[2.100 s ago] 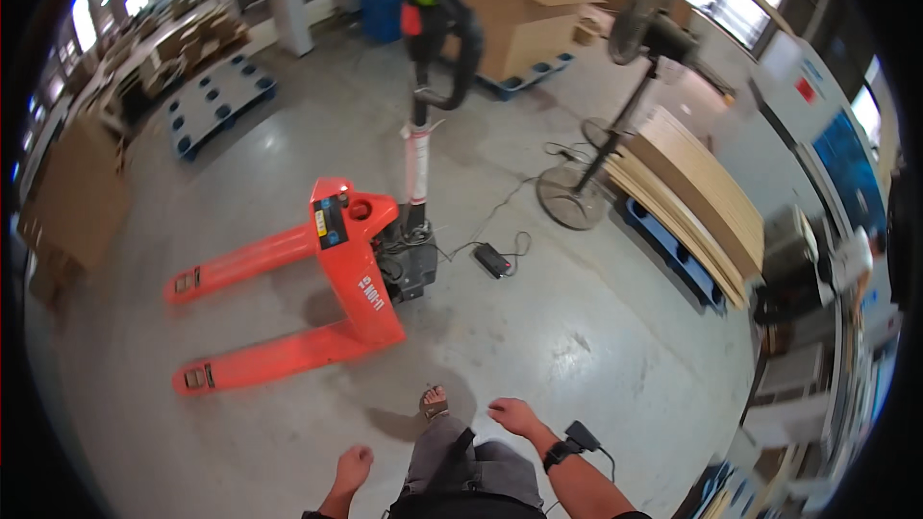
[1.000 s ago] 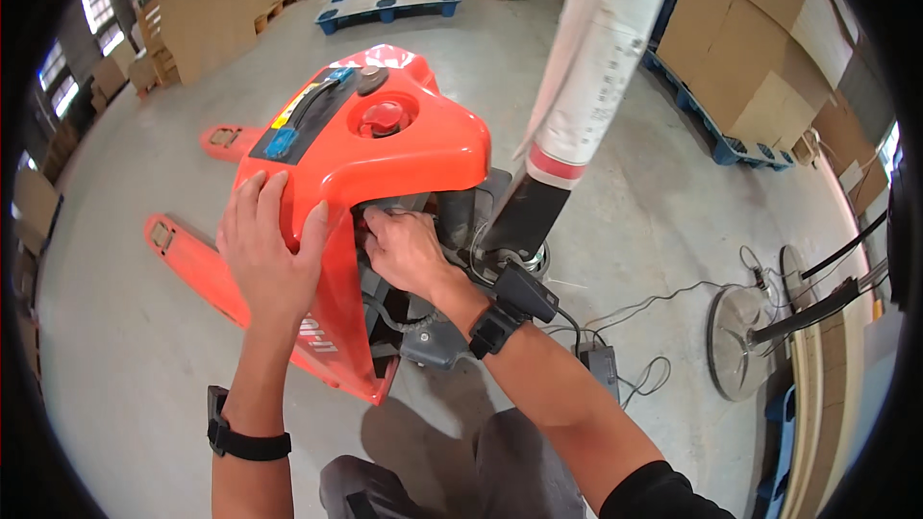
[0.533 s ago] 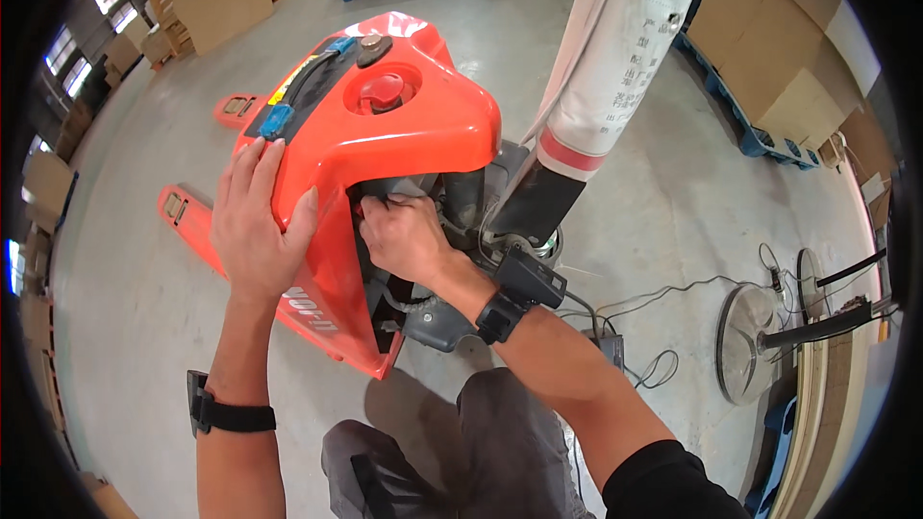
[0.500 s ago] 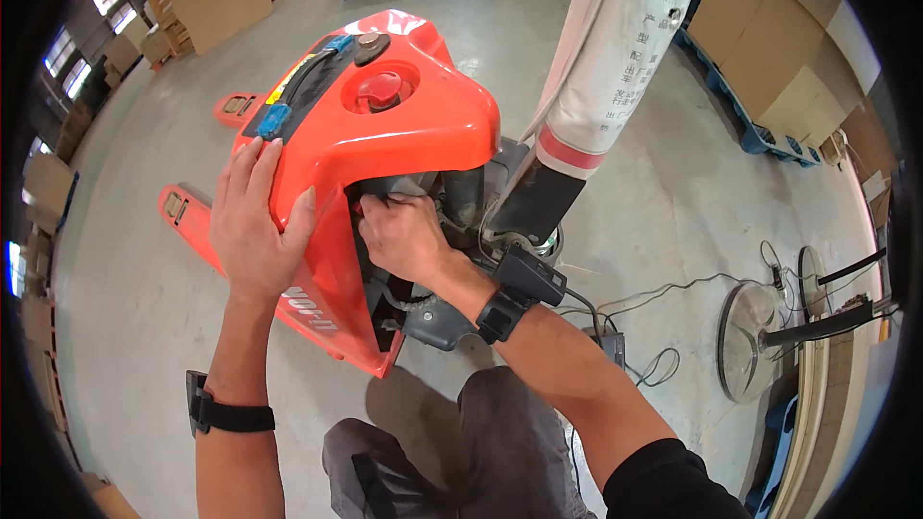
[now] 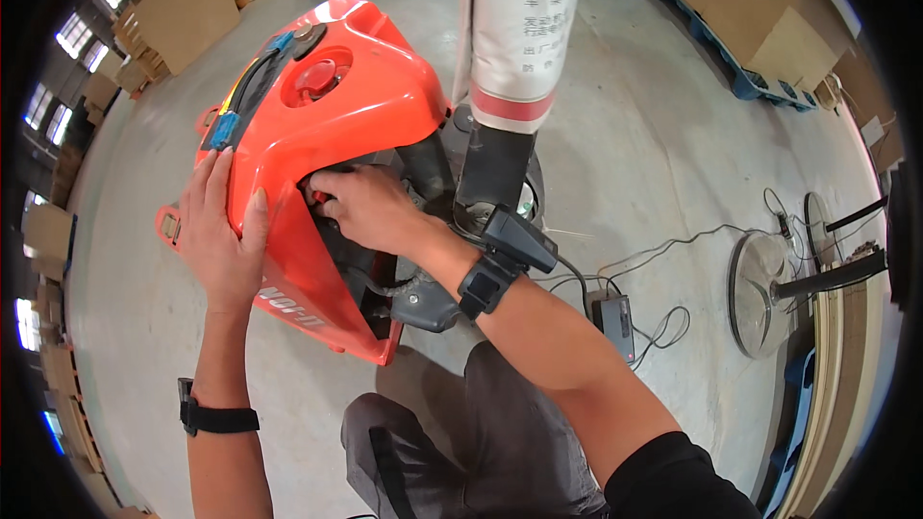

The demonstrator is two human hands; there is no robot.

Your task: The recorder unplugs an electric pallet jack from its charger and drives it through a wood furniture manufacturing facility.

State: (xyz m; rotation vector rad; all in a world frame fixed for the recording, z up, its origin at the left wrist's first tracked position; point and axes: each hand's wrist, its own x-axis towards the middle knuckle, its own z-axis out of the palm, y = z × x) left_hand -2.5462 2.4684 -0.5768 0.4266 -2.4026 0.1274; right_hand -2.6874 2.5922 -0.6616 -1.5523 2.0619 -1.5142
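Note:
An orange-red electric pallet truck [image 5: 385, 101] stands before me, its cover open at the near right side. My left hand [image 5: 219, 231] lies flat on the left of the cover, fingers outstretched below the blue connector [image 5: 224, 130]. My right hand [image 5: 365, 207] reaches into the opening under the cover's edge. Its thumb and fingers close on a small red part [image 5: 319, 197], whose kind I cannot make out. Beside that hand are dark inner parts and a ribbed grey hose [image 5: 392, 288]. A red knob [image 5: 317, 79] sits in the cover's top.
The truck's wrapped tiller [image 5: 524, 29] rises just right of the opening. A black power adapter [image 5: 613, 327] with trailing cables lies on the floor to the right. Farther right are a fan [image 5: 760, 293] and cartons [image 5: 750, 0] on a blue pallet [image 5: 740, 77].
The whole scene has shifted left in the view as the head turned. My right hand's fingers now show a small red part between them. My left hand keeps its place on the cover.

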